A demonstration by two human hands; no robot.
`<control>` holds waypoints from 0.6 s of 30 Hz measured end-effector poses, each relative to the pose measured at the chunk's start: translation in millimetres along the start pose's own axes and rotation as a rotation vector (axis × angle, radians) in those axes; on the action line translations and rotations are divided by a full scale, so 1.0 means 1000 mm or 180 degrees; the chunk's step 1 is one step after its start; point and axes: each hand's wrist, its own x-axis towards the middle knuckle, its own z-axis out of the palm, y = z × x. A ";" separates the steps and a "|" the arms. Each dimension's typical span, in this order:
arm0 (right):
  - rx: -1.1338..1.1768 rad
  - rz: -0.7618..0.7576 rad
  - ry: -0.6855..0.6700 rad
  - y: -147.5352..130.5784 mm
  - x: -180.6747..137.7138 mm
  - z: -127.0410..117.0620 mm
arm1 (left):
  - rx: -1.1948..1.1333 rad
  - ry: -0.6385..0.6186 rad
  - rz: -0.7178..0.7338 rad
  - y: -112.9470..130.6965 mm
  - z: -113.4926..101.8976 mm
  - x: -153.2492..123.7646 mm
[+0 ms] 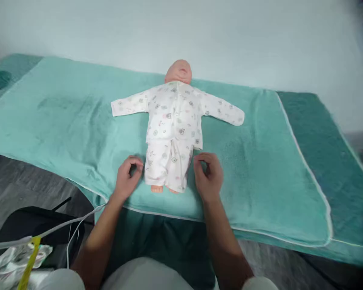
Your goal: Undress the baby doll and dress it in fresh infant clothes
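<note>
White patterned clothes point(175, 117) cover a doll point(178, 72) on a green blanket point(63, 108). The left hand point(128, 174) and right hand point(210, 177) curl loosely, released, beside its trousers point(156, 163).

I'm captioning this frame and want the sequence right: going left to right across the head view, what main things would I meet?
Yellow strip, left hand, printed trousers, right hand, darker green cover at the right end.

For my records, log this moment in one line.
left hand: curled, beside trousers; right hand: curled, beside trousers; doll: dressed, on teal cover
</note>
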 end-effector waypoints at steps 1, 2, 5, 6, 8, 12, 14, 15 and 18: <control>0.0068 -0.0006 -0.0219 -0.006 -0.011 -0.004 | 0.0162 -0.0111 0.0075 0.002 -0.001 -0.009; 0.0116 -0.0013 -0.0409 -0.012 -0.022 -0.008 | 0.0312 -0.0205 0.0150 0.003 -0.001 -0.017; 0.0147 -0.0049 -0.0825 -0.027 -0.049 -0.017 | 0.0700 -0.0393 0.0378 0.011 0.000 -0.034; 0.0113 -0.0066 -0.0899 -0.031 -0.055 -0.017 | 0.0802 -0.0413 0.0449 0.014 0.002 -0.037; -0.0034 -0.0080 -0.0910 -0.038 -0.064 -0.015 | 0.0951 -0.0395 0.0595 0.019 0.007 -0.040; -0.0281 -0.0091 -0.0653 -0.048 -0.067 0.002 | 0.0816 -0.0379 0.0887 0.027 0.020 -0.038; -0.0304 -0.0151 -0.0544 -0.050 -0.063 0.008 | 0.0640 -0.0341 0.0986 0.030 0.022 -0.035; -0.0324 -0.0187 -0.0486 -0.051 -0.060 0.010 | 0.0604 -0.0277 0.1029 0.031 0.021 -0.034; -0.0465 -0.0282 -0.0210 -0.047 -0.050 0.005 | 0.0833 0.0039 0.1162 0.036 0.015 -0.027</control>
